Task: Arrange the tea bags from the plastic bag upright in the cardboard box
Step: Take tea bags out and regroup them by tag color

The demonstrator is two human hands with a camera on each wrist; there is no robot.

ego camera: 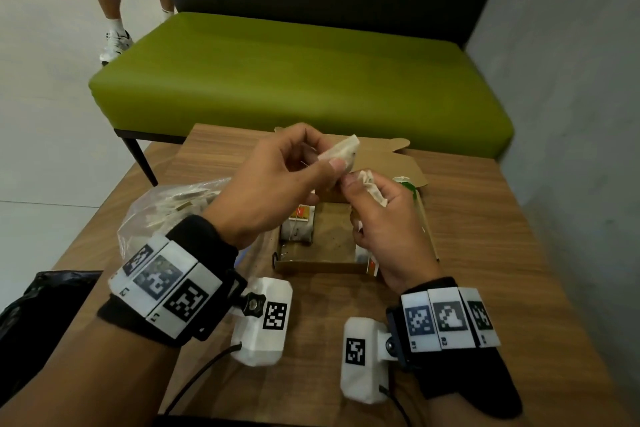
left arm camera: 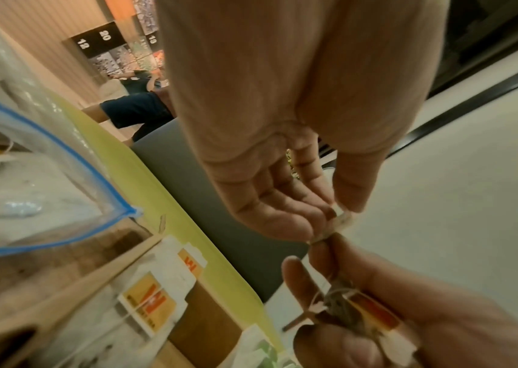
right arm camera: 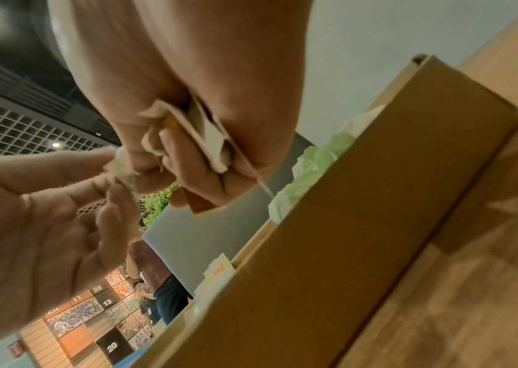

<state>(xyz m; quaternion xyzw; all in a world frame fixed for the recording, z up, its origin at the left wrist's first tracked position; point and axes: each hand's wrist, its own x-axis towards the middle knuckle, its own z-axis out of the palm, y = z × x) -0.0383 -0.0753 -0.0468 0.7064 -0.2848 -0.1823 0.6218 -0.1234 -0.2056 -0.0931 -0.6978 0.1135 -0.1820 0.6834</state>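
Head view: left hand (ego camera: 277, 180), raised over the cardboard box (ego camera: 322, 246), pinches a tea bag (ego camera: 341, 149) between thumb and fingertips. Right hand (ego camera: 384, 229) is curled round several tea bags.

Left wrist: plastic bag (left arm camera: 30, 174) beside the box.

Right wrist: right fist clamps bags and tags.

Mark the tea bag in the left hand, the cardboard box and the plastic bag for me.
tea bag (ego camera: 341, 149): head view, its white paper body above the thumb.
cardboard box (ego camera: 334, 236): head view, bare floor inside.
plastic bag (ego camera: 162, 208): head view, its clear crumpled side.
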